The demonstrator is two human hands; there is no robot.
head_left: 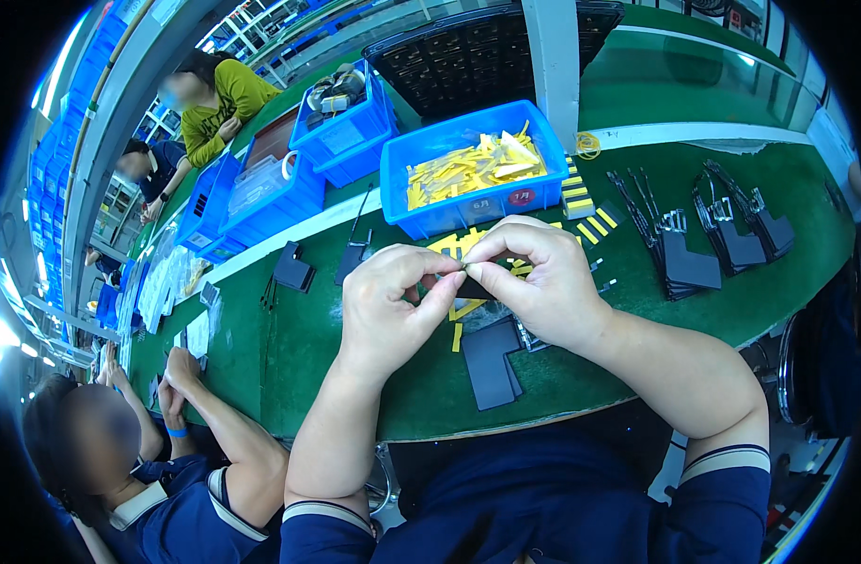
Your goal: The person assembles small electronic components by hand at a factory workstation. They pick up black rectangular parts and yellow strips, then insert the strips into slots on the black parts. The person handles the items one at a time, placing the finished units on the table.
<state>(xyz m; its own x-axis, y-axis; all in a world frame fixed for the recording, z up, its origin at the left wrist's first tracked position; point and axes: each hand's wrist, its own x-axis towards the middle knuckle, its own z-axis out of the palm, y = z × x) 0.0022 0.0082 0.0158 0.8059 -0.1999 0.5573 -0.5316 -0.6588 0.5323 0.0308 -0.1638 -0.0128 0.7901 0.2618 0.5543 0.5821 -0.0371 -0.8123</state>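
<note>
My left hand (390,305) and my right hand (540,282) meet over the green table, thumbs and forefingers pinched together almost tip to tip. What they pinch is small and mostly hidden by the fingers. A dark piece (475,286) shows just below the fingertips; I cannot tell whether it is joined to what I hold. Loose yellow strips (457,336) lie behind and under the hands. Nearer to me, flat dark grey L-shaped pieces (489,367) are stacked, with metal-looking bits beside them, partly covered by my right hand.
Beyond my hands stands a blue bin (430,218) of yellow strips. Dark battery-like packs with cables (689,263) lie in stacks at the right. More dark pieces (292,268) lie left. A co-worker (181,470) sits close on my left; a grey post (553,70) rises behind the bin.
</note>
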